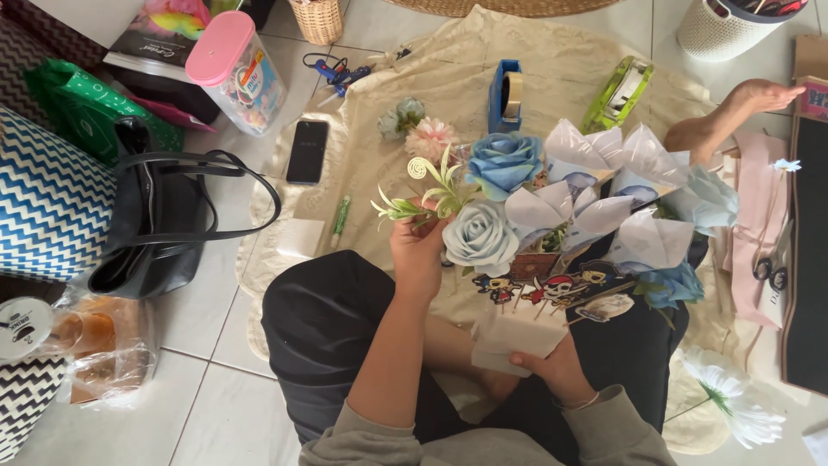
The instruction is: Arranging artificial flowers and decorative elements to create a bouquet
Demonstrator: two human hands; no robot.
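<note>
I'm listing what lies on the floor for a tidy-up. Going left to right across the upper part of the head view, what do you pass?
Green bag → pink-lidded clear tub → black phone → blue tape dispenser → green tape dispenser → white basket.

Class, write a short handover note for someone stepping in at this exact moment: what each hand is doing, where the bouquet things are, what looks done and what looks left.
Left hand: holds a green sprig at the left edge of the bouquet, beside a pale blue rose.
Right hand: grips the white wrapped base from below, on the lap.
Done: blue roses and white paper cones are in place; cartoon pirate cutouts sit on the front.
Left: the sprig looks not yet fixed; a loose pink flower lies on the cream cloth.
Within reach: blue tape dispenser, glue gun.
</note>
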